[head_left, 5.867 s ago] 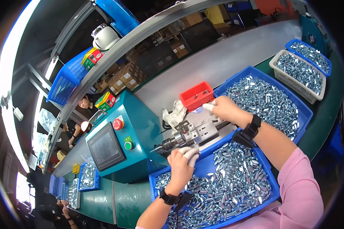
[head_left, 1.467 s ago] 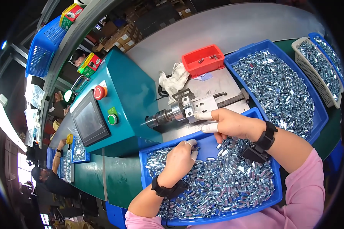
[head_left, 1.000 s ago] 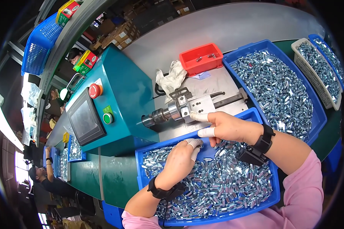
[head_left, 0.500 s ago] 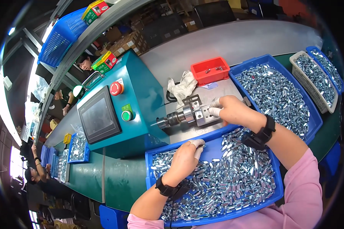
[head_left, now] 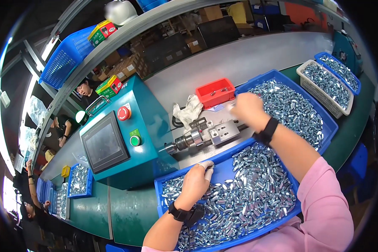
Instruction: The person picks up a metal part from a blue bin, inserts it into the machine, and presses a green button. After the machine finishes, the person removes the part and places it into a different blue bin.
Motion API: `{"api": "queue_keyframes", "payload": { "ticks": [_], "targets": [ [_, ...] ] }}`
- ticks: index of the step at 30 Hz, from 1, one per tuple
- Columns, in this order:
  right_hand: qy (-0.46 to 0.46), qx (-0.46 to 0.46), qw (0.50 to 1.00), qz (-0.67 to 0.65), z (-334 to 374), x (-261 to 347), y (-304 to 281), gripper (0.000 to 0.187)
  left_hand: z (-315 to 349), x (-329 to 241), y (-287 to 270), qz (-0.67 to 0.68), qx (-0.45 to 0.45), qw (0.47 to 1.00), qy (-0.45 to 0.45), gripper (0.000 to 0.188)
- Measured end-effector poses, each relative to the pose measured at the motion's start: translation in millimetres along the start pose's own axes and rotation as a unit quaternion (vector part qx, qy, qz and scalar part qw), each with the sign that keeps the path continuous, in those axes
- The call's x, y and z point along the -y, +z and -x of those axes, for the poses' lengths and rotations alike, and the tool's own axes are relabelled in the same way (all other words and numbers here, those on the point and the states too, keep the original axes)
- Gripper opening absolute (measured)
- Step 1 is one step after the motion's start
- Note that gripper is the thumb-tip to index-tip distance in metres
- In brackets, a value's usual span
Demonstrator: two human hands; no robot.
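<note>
Head view: I watch left hand (head_left: 195,183) pinch a small silver metal piece (head_left: 212,166) by bare room, eleven o'clock in rectangular blue plastic tray (head_left: 224,171); right hand (head_left: 248,110), grip unreadable, beyond one-o'clock edge.

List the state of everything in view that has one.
Left hand: fingers curled, hold unclear
Right hand: blurred, hold unclear
Near tray: heaped with metal parts, partly bare
Far tray: heaped
Red bin: a few metal parts inside
Slide block: apart from chuck
Screen: grey, nothing readable
White cloth: crumpled
Red button: pressed or not, unclear
</note>
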State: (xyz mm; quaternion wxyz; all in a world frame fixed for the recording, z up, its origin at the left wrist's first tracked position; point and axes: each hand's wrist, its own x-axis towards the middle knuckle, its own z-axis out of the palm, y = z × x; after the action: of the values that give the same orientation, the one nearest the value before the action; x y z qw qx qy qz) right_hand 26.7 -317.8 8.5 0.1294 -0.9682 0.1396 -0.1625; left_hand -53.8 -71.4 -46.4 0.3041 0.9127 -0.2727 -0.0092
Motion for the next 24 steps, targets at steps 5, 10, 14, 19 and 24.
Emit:
{"api": "queue_keyframes", "payload": {
  "ticks": [5, 10, 14, 19, 24],
  "targets": [
    [0.061, 0.029, 0.993, 0.098, -5.0, -69.4, -12.4, 0.041, -2.5, -2.0, 5.5, 0.005, -0.005, 1.0, 0.02, 0.021],
    [0.001, 0.045, 0.995, -0.085, 0.7, -30.0, -10.0, 0.05, -11.0, -4.0, 8.8, -0.036, -0.08, 0.989, 0.122, 0.021],
    [0.013, 0.186, 0.895, -0.405, 14.3, -7.8, 7.0, 0.041, -35.7, -29.4, -9.6, -0.143, -0.166, 0.963, 0.157, 0.022],
    [-0.007, 0.167, 0.851, -0.498, 28.2, -10.9, 15.9, 0.033, -83.2, -25.8, -15.4, -0.182, -0.173, 0.958, 0.136, 0.02],
    [-0.006, 0.199, 0.837, -0.509, 25.1, -16.3, 16.0, 0.029, -99.8, -20.3, -16.2, -0.201, -0.157, 0.961, 0.105, 0.015]
  ]
}}
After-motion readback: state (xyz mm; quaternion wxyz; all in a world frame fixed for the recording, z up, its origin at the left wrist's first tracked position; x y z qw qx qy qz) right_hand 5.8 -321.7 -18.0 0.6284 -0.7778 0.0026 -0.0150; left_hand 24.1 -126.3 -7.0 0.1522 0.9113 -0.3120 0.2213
